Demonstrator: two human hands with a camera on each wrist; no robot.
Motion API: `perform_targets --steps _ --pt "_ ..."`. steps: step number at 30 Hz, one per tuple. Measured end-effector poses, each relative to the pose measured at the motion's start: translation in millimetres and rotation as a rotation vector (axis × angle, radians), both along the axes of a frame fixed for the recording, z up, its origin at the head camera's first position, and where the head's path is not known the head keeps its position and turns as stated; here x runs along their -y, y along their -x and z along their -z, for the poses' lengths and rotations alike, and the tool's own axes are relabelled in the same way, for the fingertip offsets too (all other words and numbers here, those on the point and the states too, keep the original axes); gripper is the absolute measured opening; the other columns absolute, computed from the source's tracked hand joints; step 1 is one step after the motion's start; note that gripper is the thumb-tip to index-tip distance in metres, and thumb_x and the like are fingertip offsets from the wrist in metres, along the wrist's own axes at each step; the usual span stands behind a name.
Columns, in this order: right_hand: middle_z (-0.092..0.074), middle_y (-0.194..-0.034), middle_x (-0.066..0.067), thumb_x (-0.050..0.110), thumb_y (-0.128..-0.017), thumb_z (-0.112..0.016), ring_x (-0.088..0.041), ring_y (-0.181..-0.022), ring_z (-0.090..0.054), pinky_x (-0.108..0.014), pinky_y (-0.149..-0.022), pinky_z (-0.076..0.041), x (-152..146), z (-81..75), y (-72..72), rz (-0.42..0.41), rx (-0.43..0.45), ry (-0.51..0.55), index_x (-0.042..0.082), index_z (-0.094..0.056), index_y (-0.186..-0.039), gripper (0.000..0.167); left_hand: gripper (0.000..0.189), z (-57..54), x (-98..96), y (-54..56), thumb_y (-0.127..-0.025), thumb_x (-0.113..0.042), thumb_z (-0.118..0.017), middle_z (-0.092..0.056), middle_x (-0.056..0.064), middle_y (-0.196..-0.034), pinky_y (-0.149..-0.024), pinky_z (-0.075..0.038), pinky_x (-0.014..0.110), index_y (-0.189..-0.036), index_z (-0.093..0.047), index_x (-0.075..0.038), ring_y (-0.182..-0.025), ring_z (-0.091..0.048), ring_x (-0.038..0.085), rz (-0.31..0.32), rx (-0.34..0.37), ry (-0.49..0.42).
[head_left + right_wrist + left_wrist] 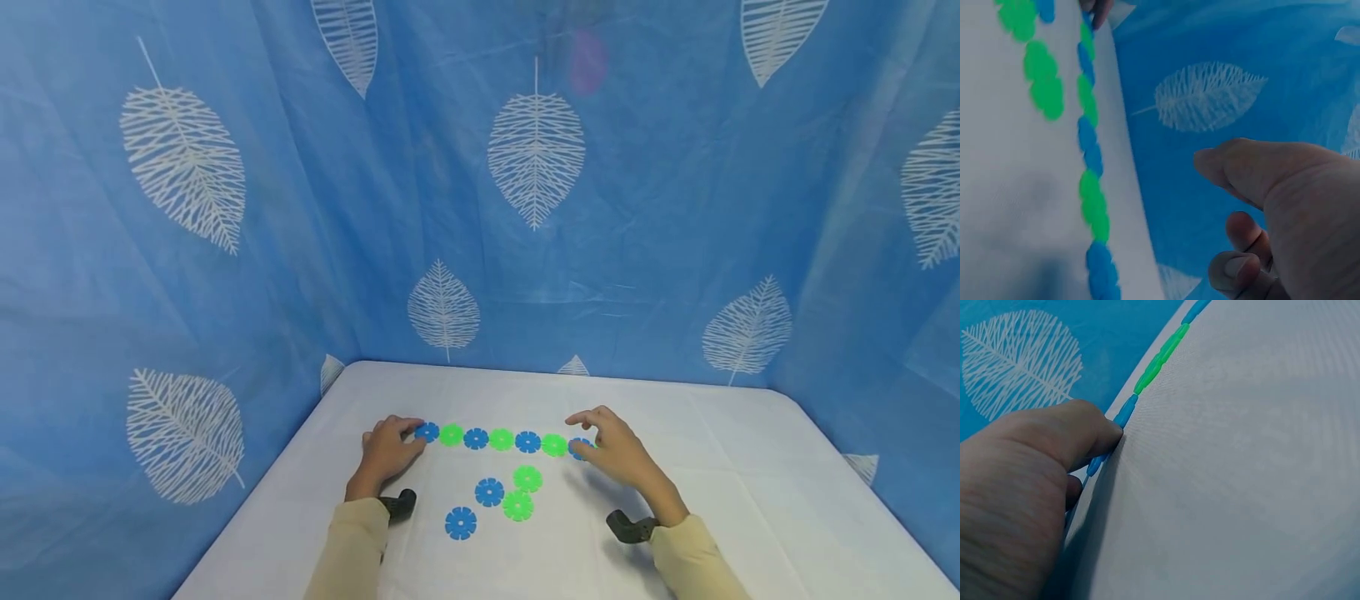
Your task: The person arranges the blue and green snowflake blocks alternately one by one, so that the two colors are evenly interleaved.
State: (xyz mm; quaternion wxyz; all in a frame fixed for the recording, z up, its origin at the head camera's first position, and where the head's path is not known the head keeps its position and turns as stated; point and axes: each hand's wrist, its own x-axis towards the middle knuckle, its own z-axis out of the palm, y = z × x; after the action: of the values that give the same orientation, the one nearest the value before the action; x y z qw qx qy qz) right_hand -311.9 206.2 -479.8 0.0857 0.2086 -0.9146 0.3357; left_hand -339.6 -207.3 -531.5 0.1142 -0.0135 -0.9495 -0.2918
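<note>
A straight row of notched plastic snowflake discs, blue and green by turns, lies across the white table. At its left end my left hand (392, 448) pinches a blue disc (427, 432) between thumb and fingers. The left wrist view shows the thumb (1107, 431) at the disc's near edge, the other fingers mostly hidden behind. Raised over the right end is my right hand (618, 446), thumb and fingers apart with nothing between them. It partly covers the last blue disc (578, 451). A green disc (554, 445) lies just left of that one.
Nearer the front of the table (787, 517) are two loose blue discs, one at the front (461, 523) and one behind it (489, 492). Two green discs, one farther back (528, 478) and one nearer (518, 506), lie beside them. A blue leaf-patterned curtain (637, 208) surrounds the table.
</note>
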Motion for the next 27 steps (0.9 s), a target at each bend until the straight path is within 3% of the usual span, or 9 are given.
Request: perform_targets --steps 7,14,20,27 --pt "-0.059 -0.105 -0.001 0.026 -0.092 -0.073 -0.016 -0.078 -0.051 -0.028 -0.068 -0.043 26.1 -19.1 -1.8 -0.083 -0.053 0.040 0.023 -0.067 -0.123 0.032 0.039 4.5 -1.4 3.6 -0.086 -0.037 -0.072 -0.068 0.002 -0.116 -0.087 -0.033 0.043 -0.123 -0.071 -0.027 -0.112 -0.059 0.025 -0.021 -0.008 0.026" --pt "-0.061 -0.105 0.000 0.026 -0.093 -0.072 -0.011 -0.073 -0.047 -0.027 -0.066 -0.044 49.5 -27.9 -4.6 -0.136 -0.031 0.093 0.024 -0.066 -0.125 0.033 0.039 4.1 -2.5 4.7 -0.086 -0.038 -0.071 -0.068 0.001 -0.117 -0.088 -0.034 0.044 -0.123 -0.071 -0.027 -0.113 -0.059 0.025 -0.020 -0.004 0.018" --pt "-0.063 -0.107 -0.004 0.026 -0.093 -0.071 -0.012 -0.073 -0.048 -0.028 -0.065 -0.045 65.5 -26.0 -6.3 -0.169 0.019 0.122 0.025 -0.066 -0.125 0.032 0.039 2.6 -2.5 3.3 -0.086 -0.037 -0.071 -0.068 0.002 -0.117 -0.089 -0.033 0.044 -0.123 -0.072 -0.026 -0.114 -0.058 0.025 -0.020 -0.002 0.001" --pt "-0.064 -0.107 -0.006 0.027 -0.093 -0.071 -0.009 -0.072 -0.047 -0.026 -0.066 -0.044 76.7 -11.3 -7.7 -0.216 0.064 0.105 0.020 -0.067 -0.124 0.032 0.038 0.6 -2.3 1.7 -0.085 -0.035 -0.072 -0.068 0.001 -0.117 -0.089 -0.033 0.044 -0.122 -0.072 -0.027 -0.114 -0.058 0.024 -0.023 0.009 -0.003"
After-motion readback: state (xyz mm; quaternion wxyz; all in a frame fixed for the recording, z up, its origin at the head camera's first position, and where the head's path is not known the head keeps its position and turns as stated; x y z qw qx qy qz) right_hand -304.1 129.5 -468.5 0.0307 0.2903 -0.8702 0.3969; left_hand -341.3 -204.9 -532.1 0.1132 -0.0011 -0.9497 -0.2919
